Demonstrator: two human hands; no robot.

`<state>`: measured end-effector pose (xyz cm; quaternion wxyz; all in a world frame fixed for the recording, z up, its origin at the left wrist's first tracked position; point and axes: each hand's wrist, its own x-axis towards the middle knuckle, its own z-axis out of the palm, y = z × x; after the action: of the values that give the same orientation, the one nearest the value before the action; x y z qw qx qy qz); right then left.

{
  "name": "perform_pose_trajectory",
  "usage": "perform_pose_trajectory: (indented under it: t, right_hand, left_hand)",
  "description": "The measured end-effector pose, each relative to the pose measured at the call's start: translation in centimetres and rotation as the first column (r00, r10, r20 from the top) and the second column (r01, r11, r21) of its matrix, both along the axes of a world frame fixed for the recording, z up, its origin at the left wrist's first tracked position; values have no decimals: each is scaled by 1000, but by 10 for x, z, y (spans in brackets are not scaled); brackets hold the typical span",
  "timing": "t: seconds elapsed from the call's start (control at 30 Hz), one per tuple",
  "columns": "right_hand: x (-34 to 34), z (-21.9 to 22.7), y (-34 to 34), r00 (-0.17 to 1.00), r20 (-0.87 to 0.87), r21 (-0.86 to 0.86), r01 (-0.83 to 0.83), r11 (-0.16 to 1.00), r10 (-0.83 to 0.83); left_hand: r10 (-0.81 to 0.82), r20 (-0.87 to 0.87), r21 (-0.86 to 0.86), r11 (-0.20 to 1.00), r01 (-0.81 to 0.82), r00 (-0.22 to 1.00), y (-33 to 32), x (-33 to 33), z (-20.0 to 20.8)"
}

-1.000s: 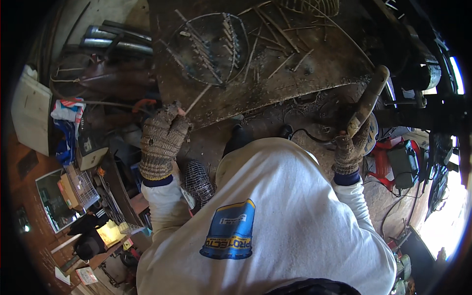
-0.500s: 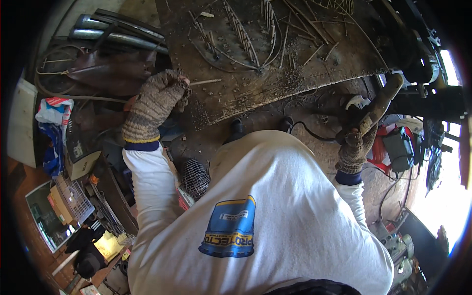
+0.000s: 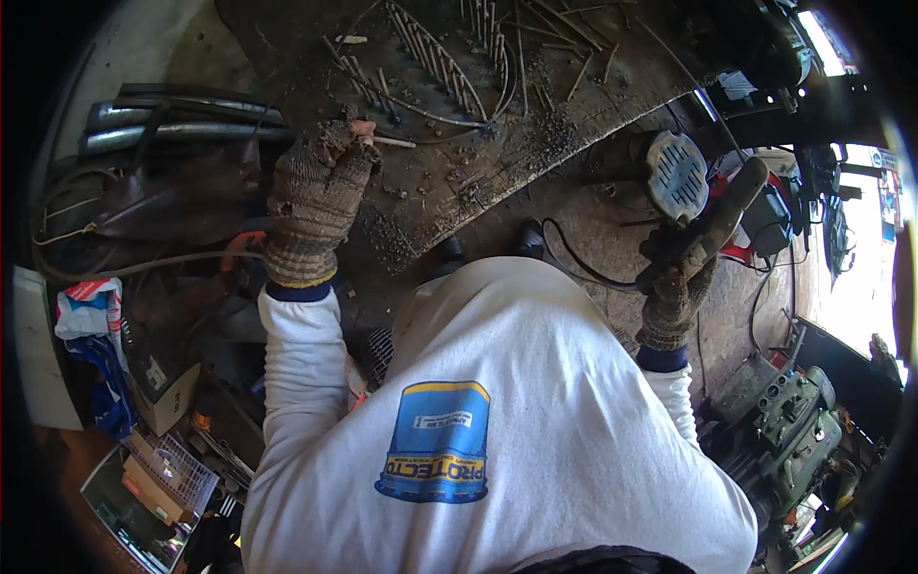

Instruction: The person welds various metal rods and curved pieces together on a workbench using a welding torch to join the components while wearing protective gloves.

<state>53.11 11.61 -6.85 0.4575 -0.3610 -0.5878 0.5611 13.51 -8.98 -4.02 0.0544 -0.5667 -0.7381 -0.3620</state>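
My left hand [image 3: 330,182], in a brown knitted glove, pinches a short metal rod [image 3: 394,143] over the dark worktable [image 3: 459,187]. My bare fingertips show at the glove's end. The rod points right, beneath a workpiece of curved rods with rows of short upright pegs [image 3: 435,62]. On the right, my gloved right hand [image 3: 674,297] is closed around a welding electrode holder [image 3: 717,215]. A long thin electrode [image 3: 693,81] runs from the holder's tip up toward the table. The holder's dark cable [image 3: 583,263] loops away to the left.
Loose rods [image 3: 574,29] lie on the table's far side. A round slotted metal seat [image 3: 677,177] stands beyond my right hand. Metal tubes [image 3: 182,124] lie at the far left, above a brown leather-like sheet [image 3: 182,187]. A greasy machine [image 3: 779,426] sits at lower right.
My view has shifted rightward. The left hand has brought the short rod closer to the pegged workpiece. The slotted seat now shows fully; the right hand keeps hold of the electrode holder.
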Motion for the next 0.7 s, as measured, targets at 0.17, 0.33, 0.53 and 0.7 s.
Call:
perform_pose_trajectory:
  t: [0.17, 0.33, 0.53, 0.7]
  right_hand:
    - [3, -7, 5, 1000, -15, -57, -26, 998, 25]
    - [-4, -6, 11, 999, 0, -50, -40, 998, 41]
    - [-4, -8, 12, 1000, 18, -52, -22, 998, 23]
    - [10, -20, 15, 999, 21, -23, -44, 999, 45]
  left_hand:
    - [211, 396, 34, 969, -244, 894, 6, -5, 21]
    - [162, 492, 150, 952, -266, 856, 27, -21, 58]
    - [260, 140, 55, 961, -269, 955, 56, -29, 55]
    - [155, -93, -11, 988, -156, 984, 62, -34, 39]
